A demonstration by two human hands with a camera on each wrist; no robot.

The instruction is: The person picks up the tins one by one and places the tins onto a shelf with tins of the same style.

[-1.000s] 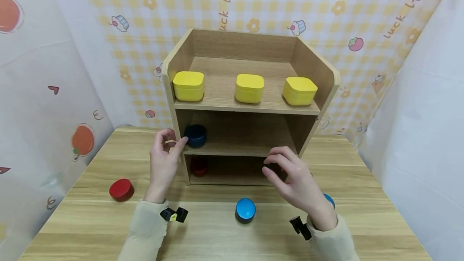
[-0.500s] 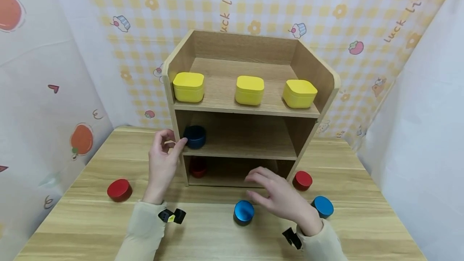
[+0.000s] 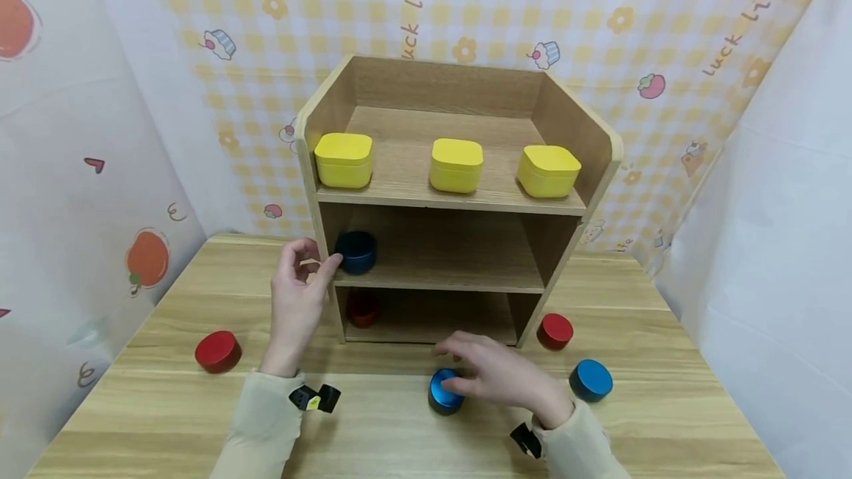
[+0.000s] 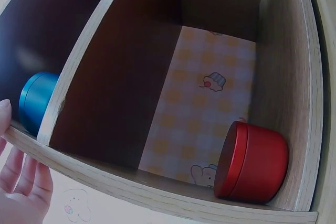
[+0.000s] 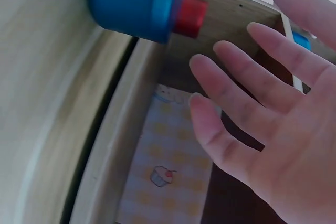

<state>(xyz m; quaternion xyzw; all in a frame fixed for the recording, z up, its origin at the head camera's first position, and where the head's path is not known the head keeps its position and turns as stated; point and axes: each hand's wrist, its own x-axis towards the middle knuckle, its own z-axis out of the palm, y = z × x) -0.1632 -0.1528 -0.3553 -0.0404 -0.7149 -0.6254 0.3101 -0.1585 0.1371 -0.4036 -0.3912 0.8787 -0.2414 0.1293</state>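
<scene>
In the head view my left hand (image 3: 299,301) holds the front edge of the left side panel of a wooden shelf (image 3: 439,202), thumb on the inner side and fingers outside. Just inside, on the middle level, sits a dark blue round tin (image 3: 356,251), near the thumb. On the bottom level stands a red tin (image 4: 254,162) with a lid. My right hand (image 3: 495,374) hovers at a blue tin (image 3: 444,392) on the table, its thumb overlapping the tin's top. The right wrist view shows that hand's fingers (image 5: 236,87) spread and relaxed, with that tin beside them.
Three yellow boxes (image 3: 455,165) with lids line the front of the top level. On the wooden table (image 3: 373,427) lie a red tin (image 3: 218,352) at left, and a red tin (image 3: 555,331) and a blue tin (image 3: 591,380) at right. Cloth backdrops (image 3: 426,21) surround it.
My right hand has moved left and down from the shelf's lower right to the middle blue tin, uncovering the red and blue tins at right. The left hand stays on the side panel.
</scene>
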